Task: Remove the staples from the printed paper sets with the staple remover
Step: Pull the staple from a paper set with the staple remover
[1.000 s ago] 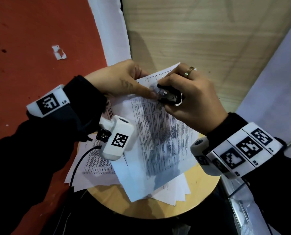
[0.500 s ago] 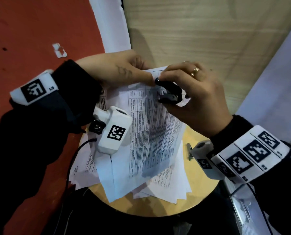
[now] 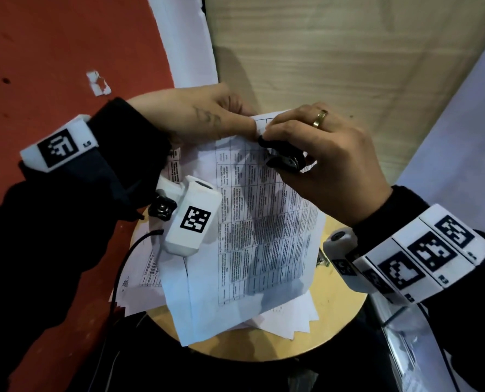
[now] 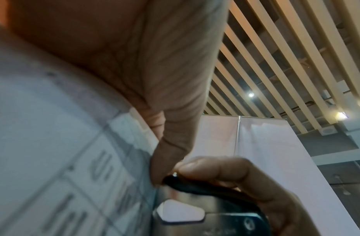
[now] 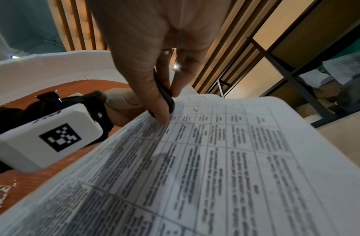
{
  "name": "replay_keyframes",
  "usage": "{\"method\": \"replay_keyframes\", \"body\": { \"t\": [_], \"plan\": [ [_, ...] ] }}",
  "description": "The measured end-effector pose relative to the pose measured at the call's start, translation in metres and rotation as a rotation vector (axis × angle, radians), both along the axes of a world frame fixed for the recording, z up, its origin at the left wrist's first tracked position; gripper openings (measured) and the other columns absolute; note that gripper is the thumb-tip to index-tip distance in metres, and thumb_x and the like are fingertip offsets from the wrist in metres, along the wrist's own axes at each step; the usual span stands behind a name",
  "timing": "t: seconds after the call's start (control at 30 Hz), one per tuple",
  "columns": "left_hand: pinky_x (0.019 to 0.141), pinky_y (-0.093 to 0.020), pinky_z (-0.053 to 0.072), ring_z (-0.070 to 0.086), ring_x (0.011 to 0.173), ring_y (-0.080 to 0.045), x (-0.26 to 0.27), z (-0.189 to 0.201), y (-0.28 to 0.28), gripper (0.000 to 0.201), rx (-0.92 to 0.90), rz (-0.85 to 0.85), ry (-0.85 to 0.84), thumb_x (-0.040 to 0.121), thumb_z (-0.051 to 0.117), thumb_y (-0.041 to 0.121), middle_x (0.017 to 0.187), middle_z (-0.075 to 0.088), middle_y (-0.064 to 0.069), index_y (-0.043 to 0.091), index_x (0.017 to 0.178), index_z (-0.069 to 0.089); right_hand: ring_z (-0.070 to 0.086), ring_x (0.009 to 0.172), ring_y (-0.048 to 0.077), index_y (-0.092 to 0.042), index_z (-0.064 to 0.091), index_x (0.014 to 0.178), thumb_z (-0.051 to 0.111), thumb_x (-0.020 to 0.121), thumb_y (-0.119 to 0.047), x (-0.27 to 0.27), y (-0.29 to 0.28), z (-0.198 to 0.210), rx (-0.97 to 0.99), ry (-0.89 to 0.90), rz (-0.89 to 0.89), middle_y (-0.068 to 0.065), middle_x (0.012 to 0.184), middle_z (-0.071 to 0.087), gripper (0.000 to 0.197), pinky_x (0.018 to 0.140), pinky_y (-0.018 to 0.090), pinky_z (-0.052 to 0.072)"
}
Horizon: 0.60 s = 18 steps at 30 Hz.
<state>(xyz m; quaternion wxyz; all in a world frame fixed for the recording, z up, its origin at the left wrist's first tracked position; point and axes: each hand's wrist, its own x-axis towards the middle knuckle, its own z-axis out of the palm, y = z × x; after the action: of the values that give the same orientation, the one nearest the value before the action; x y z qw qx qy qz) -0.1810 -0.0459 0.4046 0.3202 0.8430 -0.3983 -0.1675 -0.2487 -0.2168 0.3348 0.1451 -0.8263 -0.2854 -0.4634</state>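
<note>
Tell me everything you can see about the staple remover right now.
The staple remover is a small, glossy black claw-type tool with a shiny metal inner part that shows in the left wrist view. The right hand pinches it between thumb and fingers, at the top corner of the lifted printed paper set, close to the left hand pinching that corner. Its teeth and any staple are hidden from view.

Matt white printed paper set (image 3: 264, 236); glossy black plastic, shiny metal staple remover (image 3: 285, 159); smooth pale wood stool top (image 3: 340, 312).
</note>
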Motion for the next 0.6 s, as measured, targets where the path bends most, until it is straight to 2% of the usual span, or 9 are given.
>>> {"method": "replay_keyframes", "body": {
  "t": [0.13,0.2,0.27,0.37,0.43,0.53,0.6],
  "plan": [
    [0.098,-0.054,0.043,0.064,0.094,-0.038,0.003,-0.002,0.000,0.039,-0.017,-0.018,-0.006,0.077,0.059,0.033,0.102,0.070,-0.020,0.002,0.098,0.071,0.063,0.077,0.036,-0.001,0.070,0.087,0.071,0.070,0.001,0.003,0.002,-0.001,-0.020,-0.022,0.004,0.013,0.088,0.070,0.017,0.058,0.042,0.052],
    [0.094,-0.046,0.048,0.063,0.087,-0.042,0.004,-0.004,0.000,0.040,-0.033,-0.014,0.001,0.077,0.059,0.032,0.103,0.068,-0.025,0.000,0.098,0.070,0.063,0.075,0.037,-0.001,0.070,0.084,0.070,0.072,0.000,0.006,0.002,-0.002,-0.010,-0.015,0.005,0.014,0.085,0.070,0.012,0.057,0.043,0.052],
    [0.080,-0.033,0.047,0.060,0.076,-0.025,0.007,-0.007,0.002,0.038,-0.036,-0.038,0.018,0.078,0.059,0.028,0.098,0.070,-0.022,-0.003,0.097,0.069,0.063,0.076,0.037,-0.002,0.069,0.083,0.070,0.073,-0.003,0.007,0.003,-0.003,0.016,0.004,0.011,0.013,0.084,0.069,0.009,0.057,0.043,0.052],
    [0.066,-0.011,0.047,0.060,0.066,-0.001,0.005,-0.009,0.006,0.008,-0.053,-0.077,0.055,0.082,0.068,0.007,0.075,0.071,0.006,0.005,0.089,0.069,0.064,0.075,0.036,-0.003,0.069,0.081,0.072,0.072,-0.005,0.008,0.005,-0.006,0.071,0.008,0.005,0.012,0.081,0.069,0.009,0.055,0.043,0.052],
    [0.064,-0.008,0.047,0.061,0.065,0.004,0.004,-0.013,0.007,0.011,-0.106,-0.081,0.035,0.077,0.069,0.006,0.072,0.071,0.012,0.010,0.087,0.069,0.065,0.074,0.035,-0.005,0.069,0.080,0.074,0.071,-0.006,0.007,0.007,-0.007,0.108,0.010,0.003,0.011,0.079,0.069,0.010,0.055,0.043,0.052],
    [0.067,-0.009,0.049,0.061,0.068,0.003,0.004,-0.017,0.006,0.018,-0.215,-0.049,-0.003,0.070,0.071,0.014,0.075,0.072,0.013,0.013,0.088,0.071,0.066,0.075,0.034,-0.004,0.070,0.083,0.074,0.072,-0.009,0.005,0.007,-0.007,0.167,0.043,0.021,0.011,0.081,0.069,0.012,0.057,0.044,0.052],
    [0.068,-0.009,0.048,0.063,0.072,0.004,0.006,-0.017,0.006,0.017,-0.246,-0.042,-0.029,0.071,0.071,0.015,0.076,0.072,0.017,0.016,0.088,0.071,0.067,0.076,0.032,-0.004,0.069,0.084,0.075,0.070,-0.008,0.004,0.006,-0.007,0.220,0.063,0.030,0.010,0.083,0.069,0.016,0.059,0.045,0.053]
  ]
}}
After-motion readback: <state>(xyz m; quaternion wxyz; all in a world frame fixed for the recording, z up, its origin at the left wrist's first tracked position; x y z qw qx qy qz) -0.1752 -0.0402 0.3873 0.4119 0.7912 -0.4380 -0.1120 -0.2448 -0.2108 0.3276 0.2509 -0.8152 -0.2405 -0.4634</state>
